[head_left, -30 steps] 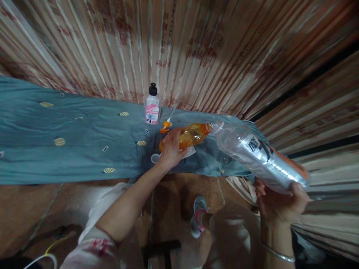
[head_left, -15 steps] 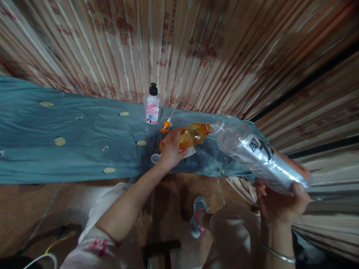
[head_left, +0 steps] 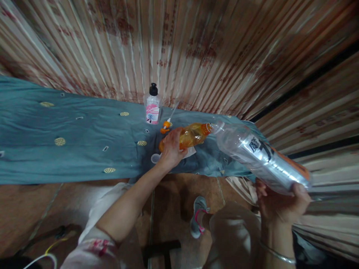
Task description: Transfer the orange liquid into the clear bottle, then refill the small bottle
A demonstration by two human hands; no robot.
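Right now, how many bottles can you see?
3. A small orange bottle in the left hand, a big clear bottle in the right hand, and a black-capped bottle standing on the blue cloth.

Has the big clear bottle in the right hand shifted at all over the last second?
No. The large clear bottle keeps its tilt, its mouth meeting the small orange bottle held by the left hand; its place relative to the standing pink-label bottle is unchanged.

Blue cloth (head_left: 70, 149) open left; pump bottle (head_left: 153, 106) blocks behind.
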